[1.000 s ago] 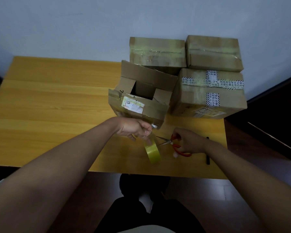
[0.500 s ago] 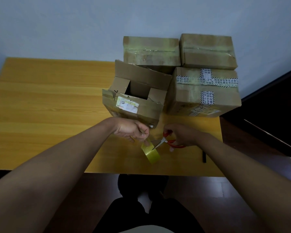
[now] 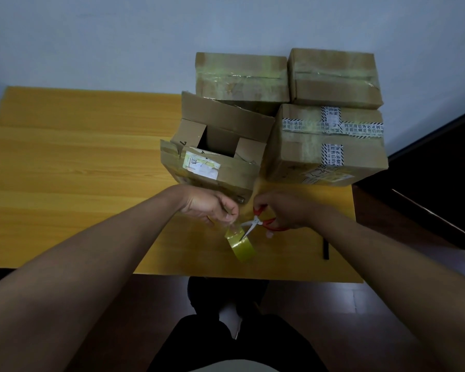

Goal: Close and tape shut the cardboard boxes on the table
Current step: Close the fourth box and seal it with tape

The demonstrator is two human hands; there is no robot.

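An open cardboard box [image 3: 215, 159] with raised flaps and a white label stands on the wooden table [image 3: 78, 162]. Just in front of it my left hand [image 3: 212, 208] pinches a strip of clear tape that runs down to a yellowish tape roll [image 3: 242, 245] hanging below. My right hand [image 3: 285, 210] grips red-handled scissors [image 3: 255, 224]; their blades point left and meet the tape strip just above the roll. Three taped boxes stand behind and to the right: a large one [image 3: 325, 146], a back left one [image 3: 242, 76] and a back right one [image 3: 333, 76].
A thin black pen-like stick [image 3: 326, 248] lies near the table's front right edge. A dark cabinet [image 3: 427, 189] stands right of the table. A pale wall [image 3: 118, 36] runs behind the table. My legs and the dark floor show below the front edge.
The scissors have swung left toward the tape strip, and their blades now reach it above the roll. The left hand keeps holding the tape; the roll hangs slightly lower.
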